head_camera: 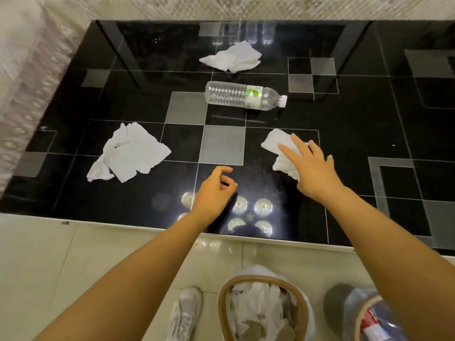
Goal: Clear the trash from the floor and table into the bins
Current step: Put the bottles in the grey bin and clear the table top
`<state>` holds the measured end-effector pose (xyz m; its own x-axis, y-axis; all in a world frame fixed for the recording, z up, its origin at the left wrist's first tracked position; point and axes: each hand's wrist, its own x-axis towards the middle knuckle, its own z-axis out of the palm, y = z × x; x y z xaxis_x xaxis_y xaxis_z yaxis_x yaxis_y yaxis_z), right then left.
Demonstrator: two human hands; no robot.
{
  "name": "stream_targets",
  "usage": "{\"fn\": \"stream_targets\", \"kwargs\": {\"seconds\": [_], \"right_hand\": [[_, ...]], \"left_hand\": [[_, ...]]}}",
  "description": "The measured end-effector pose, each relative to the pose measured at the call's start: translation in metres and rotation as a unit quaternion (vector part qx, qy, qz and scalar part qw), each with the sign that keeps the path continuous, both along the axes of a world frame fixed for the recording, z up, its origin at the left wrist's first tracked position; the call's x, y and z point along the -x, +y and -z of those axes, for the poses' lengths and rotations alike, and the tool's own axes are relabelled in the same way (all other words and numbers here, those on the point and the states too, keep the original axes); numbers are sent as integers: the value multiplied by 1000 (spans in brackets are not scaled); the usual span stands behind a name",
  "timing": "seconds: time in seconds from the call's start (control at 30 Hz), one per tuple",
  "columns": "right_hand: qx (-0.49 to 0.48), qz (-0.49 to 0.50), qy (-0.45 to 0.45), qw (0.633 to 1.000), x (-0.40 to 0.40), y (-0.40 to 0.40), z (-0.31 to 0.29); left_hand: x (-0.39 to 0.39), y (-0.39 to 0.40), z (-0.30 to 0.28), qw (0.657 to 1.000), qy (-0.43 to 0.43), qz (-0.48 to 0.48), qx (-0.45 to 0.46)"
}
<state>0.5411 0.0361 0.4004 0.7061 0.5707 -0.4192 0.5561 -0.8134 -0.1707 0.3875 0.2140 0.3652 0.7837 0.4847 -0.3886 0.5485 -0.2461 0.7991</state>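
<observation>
On the black glass table (357, 134) lie three crumpled white tissues and a clear plastic bottle (243, 95) on its side. My right hand (312, 168) rests with spread fingers on the tissue (278, 146) at the right. My left hand (215, 190) hovers near the front edge, fingers loosely curled, holding nothing. A larger tissue (130, 153) lies at the left and another tissue (232, 57) at the back. Below the table edge, a wicker bin (222, 308) lined with plastic holds tissues.
A second bin (364, 308) with a plastic liner stands on the pale floor at the lower right, partly hidden by my right arm. A white shoe (184, 313) is beside the wicker bin. A light curtain (29, 82) hangs along the left side.
</observation>
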Motion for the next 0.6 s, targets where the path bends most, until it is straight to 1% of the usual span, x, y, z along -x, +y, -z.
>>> {"fn": "stream_targets", "kwargs": {"seconds": [0.07, 0.17, 0.23, 0.27, 0.37, 0.47, 0.53, 0.6], "right_hand": [[28, -5, 10, 1000, -8, 13, 8], [52, 43, 54, 996, -18, 23, 24], [50, 72, 74, 993, -16, 29, 33], [40, 89, 63, 993, -12, 33, 37], [-14, 124, -1, 992, 7, 52, 40], [-57, 143, 23, 988, 23, 83, 39], [-81, 160, 39, 983, 34, 105, 40], [-110, 167, 44, 979, 46, 125, 41]], "left_hand": [[1, 13, 9, 1000, 6, 15, -2], [-2, 35, 14, 1000, -12, 26, -2], [4, 52, 12, 999, -30, 25, -7], [9, 62, 12, 999, -35, 25, -20], [22, 102, 14, 992, -40, 28, -119], [25, 139, 17, 972, -29, -19, -231], [25, 160, 20, 958, 15, -56, -282], [25, 181, 26, 941, 95, -83, -315]]}}
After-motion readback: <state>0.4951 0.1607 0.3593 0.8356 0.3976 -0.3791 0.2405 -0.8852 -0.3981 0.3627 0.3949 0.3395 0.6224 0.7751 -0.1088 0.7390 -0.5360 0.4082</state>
